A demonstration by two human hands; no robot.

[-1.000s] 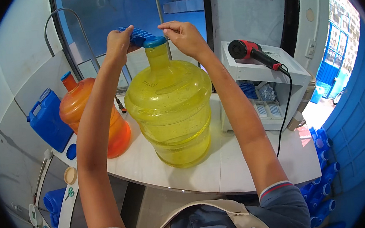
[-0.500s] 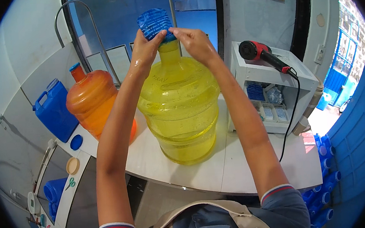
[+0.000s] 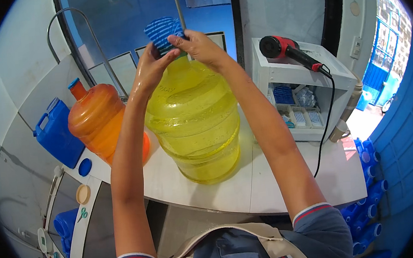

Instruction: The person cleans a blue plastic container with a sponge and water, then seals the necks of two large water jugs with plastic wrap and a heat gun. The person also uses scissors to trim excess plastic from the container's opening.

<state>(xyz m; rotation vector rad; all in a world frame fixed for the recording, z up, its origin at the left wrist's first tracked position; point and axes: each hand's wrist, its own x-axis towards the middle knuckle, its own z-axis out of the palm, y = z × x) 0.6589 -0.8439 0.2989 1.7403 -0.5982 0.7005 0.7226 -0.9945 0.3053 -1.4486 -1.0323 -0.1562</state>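
The room is bounded by pale walls on the left, a blue corrugated wall (image 3: 398,162) on the right and a blue-tinted glazed panel (image 3: 110,20) at the back. A white, smooth worktop (image 3: 269,187) is crossed by a thin seam, and its front edge is curved. At its right rear, an open-fronted white shelf unit (image 3: 340,72) is set, its compartments filled with small packs. Beyond the worktop's right end, glossy blue containers (image 3: 374,193) are massed.

Near the middle of the front edge, a translucent yellow jug (image 3: 197,129) is stood upright, its round body ringed by moulded ridges. Farther left, a ribbed orange jug (image 3: 96,118) and a boxy blue jerrycan (image 3: 59,135) with a moulded handle are placed. On the shelf unit's top, a red-and-black heat gun (image 3: 288,52) is laid, its black cord hung down over the side.

At the yellow jug's neck, a thin, crinkled blue sleeve (image 3: 160,31) with pale print is held: its lower left part is gripped by the left hand (image 3: 151,72), and its right side is pinched by the right hand (image 3: 202,49). Whether the neck is encircled by it cannot be told. Near the worktop's left edge, a round blue lid (image 3: 85,167) is laid flat.
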